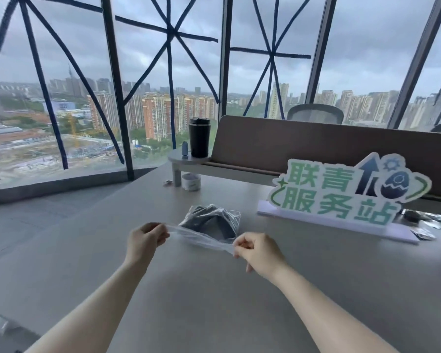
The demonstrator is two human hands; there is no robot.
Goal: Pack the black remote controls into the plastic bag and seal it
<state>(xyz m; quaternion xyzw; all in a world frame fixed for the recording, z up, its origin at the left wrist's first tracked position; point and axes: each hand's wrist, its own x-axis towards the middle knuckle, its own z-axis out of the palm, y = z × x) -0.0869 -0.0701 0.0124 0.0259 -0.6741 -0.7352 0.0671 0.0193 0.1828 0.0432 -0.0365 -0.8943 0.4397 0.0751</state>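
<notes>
Your left hand and right hand are both pinched closed on the near edge of the clear plastic bag, one at each end, with the edge stretched taut between them just above the grey table. The bag's body extends away from you and rests on the table beyond your hands. The black remote controls lie inside it, just past and between your two hands.

Grey table, plastic bag, sign, tape roll
</notes>
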